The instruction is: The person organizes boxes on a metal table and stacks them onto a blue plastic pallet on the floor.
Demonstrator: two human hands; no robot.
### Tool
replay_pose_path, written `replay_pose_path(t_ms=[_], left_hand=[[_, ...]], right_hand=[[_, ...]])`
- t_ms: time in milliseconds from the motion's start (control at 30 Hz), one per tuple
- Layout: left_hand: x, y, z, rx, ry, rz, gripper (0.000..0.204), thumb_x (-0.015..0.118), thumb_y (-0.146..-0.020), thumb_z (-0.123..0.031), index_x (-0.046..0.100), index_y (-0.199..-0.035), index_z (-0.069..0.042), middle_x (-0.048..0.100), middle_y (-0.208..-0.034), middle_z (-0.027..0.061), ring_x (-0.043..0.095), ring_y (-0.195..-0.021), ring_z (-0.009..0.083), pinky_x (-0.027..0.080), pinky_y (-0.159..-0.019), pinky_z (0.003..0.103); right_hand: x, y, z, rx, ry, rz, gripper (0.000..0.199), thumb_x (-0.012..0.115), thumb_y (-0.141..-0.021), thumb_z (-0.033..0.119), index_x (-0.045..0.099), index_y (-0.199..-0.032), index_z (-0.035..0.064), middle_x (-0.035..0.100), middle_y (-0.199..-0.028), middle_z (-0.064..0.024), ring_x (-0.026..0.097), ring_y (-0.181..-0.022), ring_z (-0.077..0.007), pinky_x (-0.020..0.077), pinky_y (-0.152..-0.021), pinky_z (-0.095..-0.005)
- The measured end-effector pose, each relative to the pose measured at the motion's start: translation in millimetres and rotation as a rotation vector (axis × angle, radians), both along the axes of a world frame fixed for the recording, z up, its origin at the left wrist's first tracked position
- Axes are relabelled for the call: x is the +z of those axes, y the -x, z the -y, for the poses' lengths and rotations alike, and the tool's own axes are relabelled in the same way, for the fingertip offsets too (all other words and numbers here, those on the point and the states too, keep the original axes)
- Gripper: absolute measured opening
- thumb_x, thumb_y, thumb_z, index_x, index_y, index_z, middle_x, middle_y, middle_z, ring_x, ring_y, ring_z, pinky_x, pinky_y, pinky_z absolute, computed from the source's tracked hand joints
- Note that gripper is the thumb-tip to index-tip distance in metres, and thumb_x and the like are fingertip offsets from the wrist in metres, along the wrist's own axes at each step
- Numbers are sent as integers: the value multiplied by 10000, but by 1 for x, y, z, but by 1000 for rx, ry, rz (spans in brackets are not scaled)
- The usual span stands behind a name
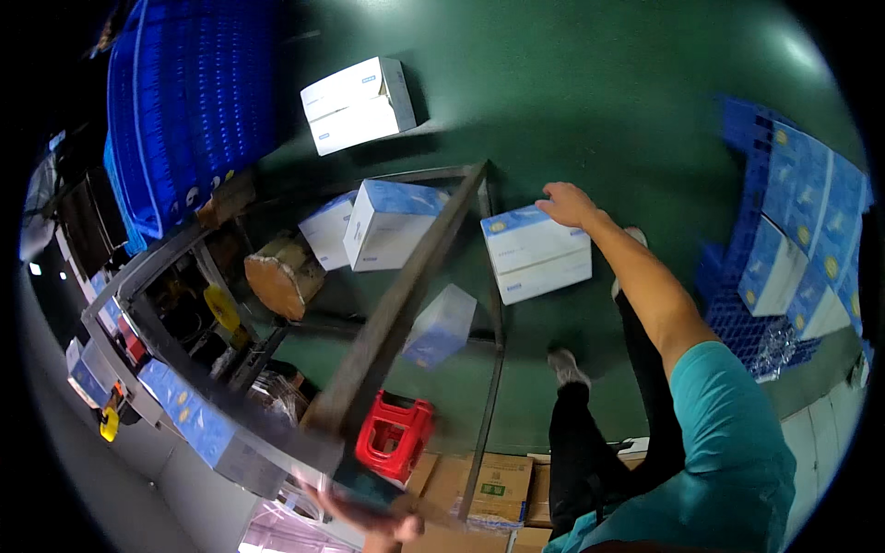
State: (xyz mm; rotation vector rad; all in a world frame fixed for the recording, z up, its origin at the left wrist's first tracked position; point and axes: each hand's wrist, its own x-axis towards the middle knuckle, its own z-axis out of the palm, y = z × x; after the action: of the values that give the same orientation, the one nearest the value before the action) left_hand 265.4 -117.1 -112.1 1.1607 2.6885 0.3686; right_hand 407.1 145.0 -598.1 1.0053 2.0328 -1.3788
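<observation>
At the middle right, a white carton with a blue top [544, 263] hangs or stands beside the metal frame, and I cannot tell if it touches the floor. My right hand [567, 205] is closed over its upper edge, the arm stretched out from a teal sleeve. Smeared by motion, my left hand [373, 518] is at the lower edge, close to the near end of the frame's conveyor [300, 447]. Its fingers cannot be made out. On that conveyor lies a blue-and-white carton [189, 410].
Metal bars [406, 286] cross the middle, with cartons [392, 226] and a brown roll [281, 275] beyond. A red stool [395, 435] stands underneath. Another carton [359, 106] lies on the green floor. Stacked cartons [802, 203] stand on a blue pallet [724, 295] at right; blue crates [189, 111] are far left.
</observation>
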Motion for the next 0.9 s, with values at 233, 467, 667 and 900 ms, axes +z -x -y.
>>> replay_pose_path(t_ms=[233, 467, 667, 900], left_hand=[[-18, 1, -12, 23, 79, 5, 1065, 626, -668, -663, 278, -1410, 18, 210, -1453, 291, 217, -1362, 403, 194, -1091, 513], [-4, -2, 3, 29, 78, -17, 1100, 622, -659, -690, 265, -1414, 26, 189, -1455, 306, 206, -1362, 420, 191, -1089, 526], [5, -3, 33, -21, -43, -44, 1131, 618, -650, -713, 253, -1417, 34, 170, -1457, 319, 197, -1362, 434, 188, -1088, 537], [-7, 1, -7, -106, -255, 87, 917, 603, -803, -543, 258, -1419, 43, 166, -1495, 224, 192, -1391, 350, 171, -1115, 451]], right_hand=[[-97, 14, 27, 316, 268, 40, 693, 654, -755, 490, 520, -1285, 64, 538, -1254, -181, 426, -1237, -369, 340, -1012, -496], [-85, -7, 16, 675, 398, 52, 1237, 803, -484, 559, 181, -1477, 164, 341, -1407, -198, 279, -1333, -359, 217, -1038, -623], [3, -54, 61, 642, 3, -10, 1258, 868, -416, 403, 227, -1456, 104, 424, -1221, -265, 387, -1154, -411, 313, -933, -567], [141, -159, 58, -149, -118, 358, 1268, 870, -425, 423, 220, -1459, 82, 373, -1284, -313, 303, -1232, -444, 284, -984, -587]])
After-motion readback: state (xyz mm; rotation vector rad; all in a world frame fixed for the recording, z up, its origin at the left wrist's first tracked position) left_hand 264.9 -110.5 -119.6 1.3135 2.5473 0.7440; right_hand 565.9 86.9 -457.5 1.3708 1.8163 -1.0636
